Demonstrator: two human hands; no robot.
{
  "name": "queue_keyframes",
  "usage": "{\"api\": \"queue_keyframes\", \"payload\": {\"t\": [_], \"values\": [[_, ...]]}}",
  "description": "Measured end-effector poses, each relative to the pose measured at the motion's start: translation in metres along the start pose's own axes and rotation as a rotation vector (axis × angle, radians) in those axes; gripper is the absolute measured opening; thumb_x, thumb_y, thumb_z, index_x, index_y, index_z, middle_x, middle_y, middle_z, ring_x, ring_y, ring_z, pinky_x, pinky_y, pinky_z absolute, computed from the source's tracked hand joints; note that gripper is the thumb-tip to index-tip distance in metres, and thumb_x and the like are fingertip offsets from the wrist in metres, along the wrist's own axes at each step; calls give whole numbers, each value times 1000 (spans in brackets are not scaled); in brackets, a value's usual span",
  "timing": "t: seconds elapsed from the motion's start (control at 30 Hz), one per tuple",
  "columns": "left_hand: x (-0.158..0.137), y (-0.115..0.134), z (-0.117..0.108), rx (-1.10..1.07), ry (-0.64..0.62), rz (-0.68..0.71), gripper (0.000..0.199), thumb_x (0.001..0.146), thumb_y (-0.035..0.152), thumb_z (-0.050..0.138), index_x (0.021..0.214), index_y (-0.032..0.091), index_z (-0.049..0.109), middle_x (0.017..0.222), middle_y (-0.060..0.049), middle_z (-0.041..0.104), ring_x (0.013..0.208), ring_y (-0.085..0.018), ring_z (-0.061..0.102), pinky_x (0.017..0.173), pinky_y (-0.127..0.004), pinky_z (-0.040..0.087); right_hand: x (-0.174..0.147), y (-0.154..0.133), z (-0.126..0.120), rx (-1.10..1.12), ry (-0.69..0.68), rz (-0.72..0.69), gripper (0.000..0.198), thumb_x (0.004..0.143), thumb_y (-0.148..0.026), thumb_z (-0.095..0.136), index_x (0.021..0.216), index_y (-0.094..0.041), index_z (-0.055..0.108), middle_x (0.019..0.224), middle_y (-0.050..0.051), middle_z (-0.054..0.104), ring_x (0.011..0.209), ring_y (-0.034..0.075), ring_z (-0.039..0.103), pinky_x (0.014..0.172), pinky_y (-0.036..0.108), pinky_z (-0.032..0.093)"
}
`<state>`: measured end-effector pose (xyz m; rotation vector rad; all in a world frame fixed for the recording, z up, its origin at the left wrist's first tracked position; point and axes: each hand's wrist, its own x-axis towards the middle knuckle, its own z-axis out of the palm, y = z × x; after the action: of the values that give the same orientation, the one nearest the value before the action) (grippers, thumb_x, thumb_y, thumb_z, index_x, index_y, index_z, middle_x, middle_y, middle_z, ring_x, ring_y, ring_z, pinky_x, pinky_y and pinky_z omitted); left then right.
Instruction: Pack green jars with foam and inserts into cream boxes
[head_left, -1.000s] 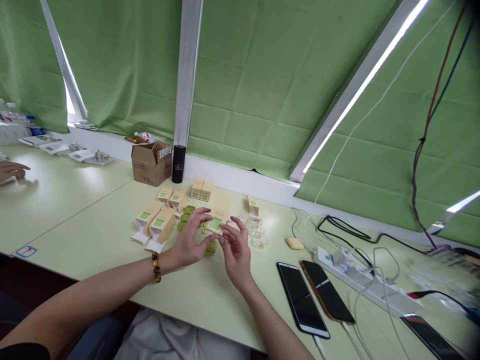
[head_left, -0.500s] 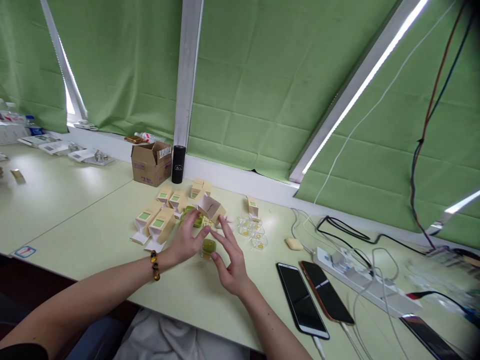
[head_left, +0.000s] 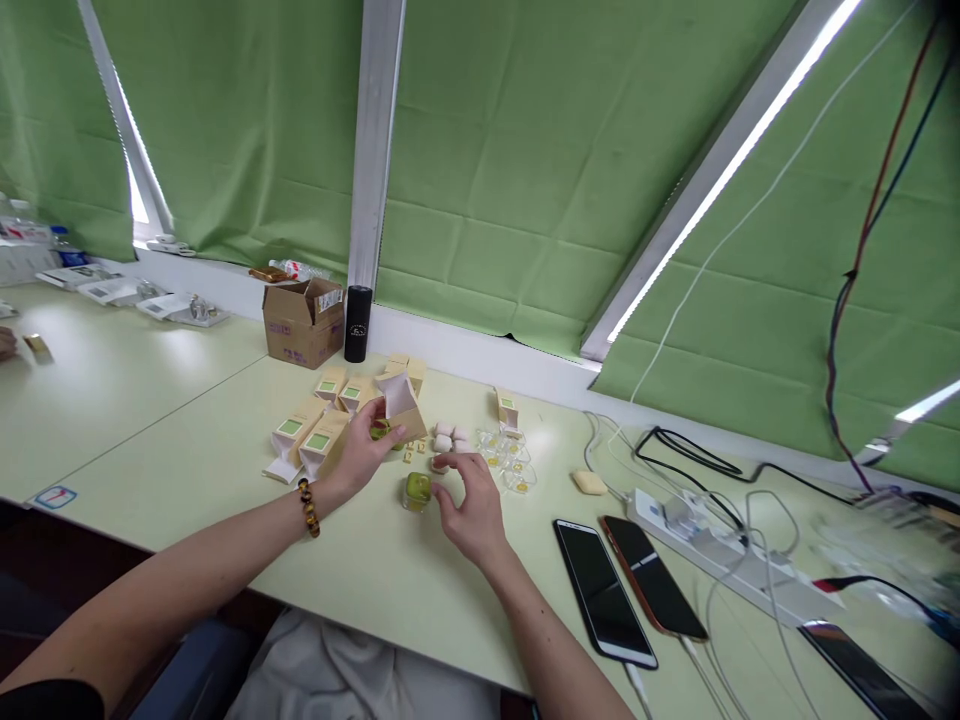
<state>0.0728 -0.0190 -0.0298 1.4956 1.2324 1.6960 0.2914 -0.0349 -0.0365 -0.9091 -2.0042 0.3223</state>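
Observation:
My left hand point(head_left: 363, 450) grips a small beige carton point(head_left: 405, 412) tilted up, its open end showing a white inside. Below it on the table stands a small green-topped jar point(head_left: 417, 490). My right hand point(head_left: 475, 508) is beside the jar, thumb and fingers apart and curved, holding nothing that I can see. Beyond the right fingers sits a group of small whitish pieces point(head_left: 444, 440). Small yellow pieces point(head_left: 409, 457) lie between those and the carton. More green items point(head_left: 381, 430) are partly hidden behind my left fingers.
Several beige cartons point(head_left: 324, 446) stand on the left. Clear plastic cups point(head_left: 517, 477) with yellow spots lie to the right. Farther right are two phones point(head_left: 604, 592), a power strip point(head_left: 724, 555) and cables. A cardboard box point(head_left: 302, 330) and black bottle point(head_left: 358, 325) stand at the back.
Both hands were at the carton; now only my left hand has it, and it is tipped more upright. My right hand has come away, down and right, uncovering the whitish pieces.

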Motion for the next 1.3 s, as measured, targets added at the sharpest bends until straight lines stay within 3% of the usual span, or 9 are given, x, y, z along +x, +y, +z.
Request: {"api": "queue_keyframes", "payload": {"t": [0.13,0.23,0.43,0.7,0.9,1.1,1.3], "values": [[2,1,-1,3,15,-37,48,81,38,77,122,18,61,122,-11,70,106,-24,67,91,-38,56,-1,-1,3,-81,-169,42,48,78,-16,76,123,-27,64,118,8,74,110,32,65,96,51,55],[1,2,1,57,30,-19,48,79,33,77,121,19,60,118,-9,69,103,-24,66,91,-39,55,-3,-2,7,-147,-226,38,52,75,-11,77,123,-27,64,117,8,75,110,33,65,95,51,53],[-4,2,3,119,-26,24,48,79,23,76,124,20,59,116,-7,69,105,-24,66,90,-38,56,2,6,4,-242,-223,45,51,72,-10,78,118,-27,65,112,6,77,99,30,68,86,43,52],[-10,-4,5,196,-127,58,53,78,16,75,127,23,55,121,-8,69,112,-25,66,100,-45,54,4,8,-6,-302,-226,72,47,71,-9,77,113,-27,67,103,6,78,88,27,69,76,38,50],[-12,1,6,221,-159,49,50,78,15,74,123,23,55,120,-9,69,112,-27,67,99,-45,54,12,9,-28,-161,-8,180,35,79,-21,71,113,-27,64,107,4,74,85,23,67,74,36,51],[-18,5,9,256,-305,72,50,76,17,74,123,24,57,120,-9,70,113,-30,67,98,-46,54,12,7,-33,161,386,59,34,88,-31,70,120,-24,61,113,8,68,88,22,62,68,34,52],[-29,8,10,420,-499,109,52,74,23,78,123,25,63,113,-9,72,106,-33,65,92,-44,52,7,-1,-25,320,548,3,41,91,-33,72,128,-26,58,125,11,64,105,24,65,73,33,55]]}}
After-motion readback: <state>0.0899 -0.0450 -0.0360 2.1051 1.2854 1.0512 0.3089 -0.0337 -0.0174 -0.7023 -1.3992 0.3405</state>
